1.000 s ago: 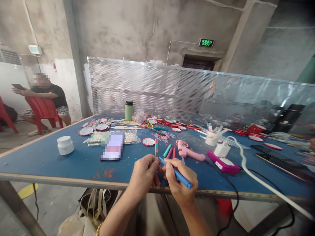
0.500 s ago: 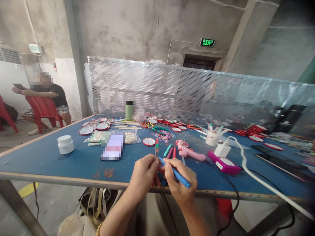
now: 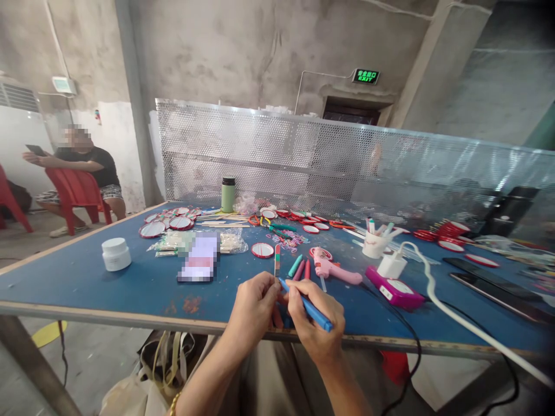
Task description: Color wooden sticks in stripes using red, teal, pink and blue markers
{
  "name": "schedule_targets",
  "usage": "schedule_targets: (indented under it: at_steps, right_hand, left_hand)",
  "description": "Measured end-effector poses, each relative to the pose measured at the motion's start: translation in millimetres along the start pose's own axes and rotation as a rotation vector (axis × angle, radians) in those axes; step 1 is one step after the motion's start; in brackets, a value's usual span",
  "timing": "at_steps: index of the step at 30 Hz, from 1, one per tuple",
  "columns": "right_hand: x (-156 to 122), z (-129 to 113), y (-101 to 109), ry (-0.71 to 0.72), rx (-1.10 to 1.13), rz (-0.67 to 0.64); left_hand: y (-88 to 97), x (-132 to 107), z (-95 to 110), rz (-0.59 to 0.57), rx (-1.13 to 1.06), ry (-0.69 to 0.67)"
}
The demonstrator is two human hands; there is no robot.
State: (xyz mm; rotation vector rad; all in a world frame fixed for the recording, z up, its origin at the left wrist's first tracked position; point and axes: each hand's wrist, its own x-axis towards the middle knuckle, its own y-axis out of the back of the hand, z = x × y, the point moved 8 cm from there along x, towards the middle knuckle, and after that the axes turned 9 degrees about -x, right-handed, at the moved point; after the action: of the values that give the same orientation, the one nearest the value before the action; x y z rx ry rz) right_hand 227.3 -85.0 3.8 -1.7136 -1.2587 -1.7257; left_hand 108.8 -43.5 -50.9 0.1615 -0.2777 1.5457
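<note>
My left hand (image 3: 255, 303) is closed on a narrow flat stick (image 3: 277, 261), which stands upright from the fingers and carries red and green bands. In my right hand (image 3: 318, 320) is a blue marker pen (image 3: 315, 312), its tip against or very near the stick just above the left fingertips. Just beyond the hands, a teal marker (image 3: 295, 264) and two reddish markers (image 3: 307, 269) lie on the table. A pink glue gun (image 3: 336, 270) rests to their right. The stick's lower end is hidden by my fingers.
On the blue table (image 3: 143, 294) are a white jar (image 3: 116, 255), a phone (image 3: 198, 257), a green bottle (image 3: 228, 195), round red-rimmed pieces (image 3: 262, 250), a paper cup of pens (image 3: 373, 244) and a purple box (image 3: 393, 287) with cables. A perforated metal screen (image 3: 260, 150) stands behind. A person (image 3: 87, 164) sits at left.
My right hand and the blue marker have shifted slightly left and tilted a little. The left hand keeps the stick in nearly the same place.
</note>
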Motion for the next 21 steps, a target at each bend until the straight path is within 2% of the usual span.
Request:
schedule_targets:
  at_steps: [12,21]
  right_hand:
    - [-2.0,-0.2,-3.8,0.009,0.020,-0.026]
    - [-2.7,4.0,1.4,-0.048,-0.010,0.025]
  left_hand:
    - [1.1,-1.6,1.9,0.012,0.002,-0.006]
    - [-1.0,-1.6,-0.9,-0.011,-0.019,0.012]
